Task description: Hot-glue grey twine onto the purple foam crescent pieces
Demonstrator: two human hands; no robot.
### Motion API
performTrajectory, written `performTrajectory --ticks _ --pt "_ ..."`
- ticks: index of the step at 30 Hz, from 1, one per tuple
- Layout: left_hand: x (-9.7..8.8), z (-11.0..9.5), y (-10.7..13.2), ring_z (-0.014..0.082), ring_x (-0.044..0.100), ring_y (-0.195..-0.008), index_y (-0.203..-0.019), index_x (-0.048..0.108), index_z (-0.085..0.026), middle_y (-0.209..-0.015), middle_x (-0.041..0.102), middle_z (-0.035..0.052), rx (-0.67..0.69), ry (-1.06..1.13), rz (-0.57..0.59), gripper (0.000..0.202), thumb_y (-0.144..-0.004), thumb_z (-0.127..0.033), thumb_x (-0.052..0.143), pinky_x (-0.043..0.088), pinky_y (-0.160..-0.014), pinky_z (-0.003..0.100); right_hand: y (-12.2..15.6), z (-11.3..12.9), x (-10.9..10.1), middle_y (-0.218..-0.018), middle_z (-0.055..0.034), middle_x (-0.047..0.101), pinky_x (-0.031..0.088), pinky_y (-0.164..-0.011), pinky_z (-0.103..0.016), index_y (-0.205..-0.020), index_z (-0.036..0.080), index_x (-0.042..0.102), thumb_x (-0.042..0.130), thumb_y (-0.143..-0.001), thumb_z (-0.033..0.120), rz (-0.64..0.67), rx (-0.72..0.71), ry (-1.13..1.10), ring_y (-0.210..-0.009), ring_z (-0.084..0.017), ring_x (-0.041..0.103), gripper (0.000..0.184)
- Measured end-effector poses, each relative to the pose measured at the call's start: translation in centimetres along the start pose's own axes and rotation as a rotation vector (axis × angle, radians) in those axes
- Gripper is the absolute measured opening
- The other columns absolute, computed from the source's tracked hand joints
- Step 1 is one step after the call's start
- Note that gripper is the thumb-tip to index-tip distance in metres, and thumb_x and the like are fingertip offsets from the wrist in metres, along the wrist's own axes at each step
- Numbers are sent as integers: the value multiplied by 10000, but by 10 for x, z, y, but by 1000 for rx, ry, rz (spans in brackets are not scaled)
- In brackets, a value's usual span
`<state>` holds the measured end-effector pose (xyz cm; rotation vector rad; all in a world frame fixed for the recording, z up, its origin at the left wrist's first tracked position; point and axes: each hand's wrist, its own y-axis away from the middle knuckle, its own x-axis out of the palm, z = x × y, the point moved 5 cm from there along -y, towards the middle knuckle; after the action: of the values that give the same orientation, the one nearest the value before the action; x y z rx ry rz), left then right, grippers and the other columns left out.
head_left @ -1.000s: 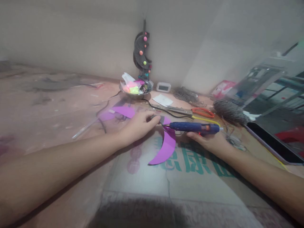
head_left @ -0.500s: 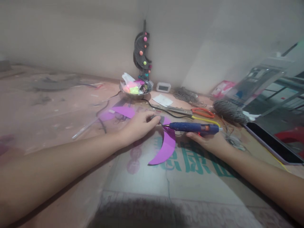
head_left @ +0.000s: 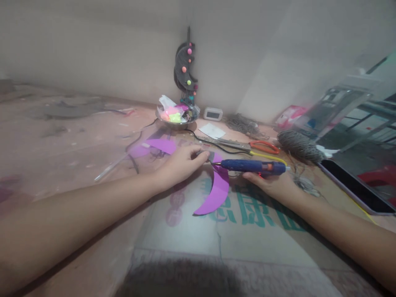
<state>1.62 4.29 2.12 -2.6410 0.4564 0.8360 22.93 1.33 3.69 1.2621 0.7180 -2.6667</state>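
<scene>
A blue glue gun is gripped in my right hand, its nozzle pointing left. The metal tip reaches a small dark grey piece at the upper part of a purple crescent cutout. My left hand pinches that grey piece between thumb and fingers, over the purple crescent. Part of the crescent is covered by the left hand. Another purple piece lies just beyond the left wrist.
Printed cardboard lies under the work. Behind are orange-handled scissors, a metal bowl with colourful packets, a small white clock-like display and grey yarn. A phone lies at right; a decorated grey crescent hangs on the wall.
</scene>
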Motion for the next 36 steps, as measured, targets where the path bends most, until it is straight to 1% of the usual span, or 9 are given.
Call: performTrajectory --ticks 6,10,15,19,28,36 --pt "0 1 0 98 429 -542 -644 490 -168 -594 464 -41 -11 7 3 359 -908 -402 421 293 -545 251 0 1 0 -586 -5 647 534 -517 -307 -644 252 553 610 -748 400 4 16 -12 -551 -200 631 189" --pt "0 1 0 98 425 -536 -642 488 -168 -591 464 -41 -1 13 2 358 -907 -399 421 297 -547 252 0 0 0 -607 -5 667 543 -537 -312 -660 253 570 609 -747 399 -4 30 -20 -571 -203 644 174" --pt "1 1 0 99 429 -534 -645 492 -171 -588 463 -42 1 4 2 357 -906 -402 419 296 -549 249 0 0 0 -621 -5 683 549 -550 -316 -655 255 594 601 -757 438 -1 39 -7 -591 -207 654 209" --pt "0 0 0 104 433 -537 -635 486 -171 -584 462 -39 10 -3 0 368 -905 -410 413 300 -548 250 0 1 0 -624 -7 681 549 -556 -328 -652 254 597 615 -752 414 5 44 -8 -601 -217 654 189" --pt "0 1 0 109 433 -540 -639 495 -171 -587 467 -33 5 2 6 363 -903 -403 407 300 -540 251 2 -3 -2 -599 -1 666 541 -550 -326 -648 262 586 628 -752 416 -22 43 21 -582 -216 646 190" --pt "1 0 0 108 431 -540 -636 489 -170 -576 462 -33 13 -9 10 349 -901 -383 412 285 -528 249 0 0 -5 -628 -3 695 550 -562 -324 -668 269 598 638 -748 422 -63 30 31 -593 -220 663 178"
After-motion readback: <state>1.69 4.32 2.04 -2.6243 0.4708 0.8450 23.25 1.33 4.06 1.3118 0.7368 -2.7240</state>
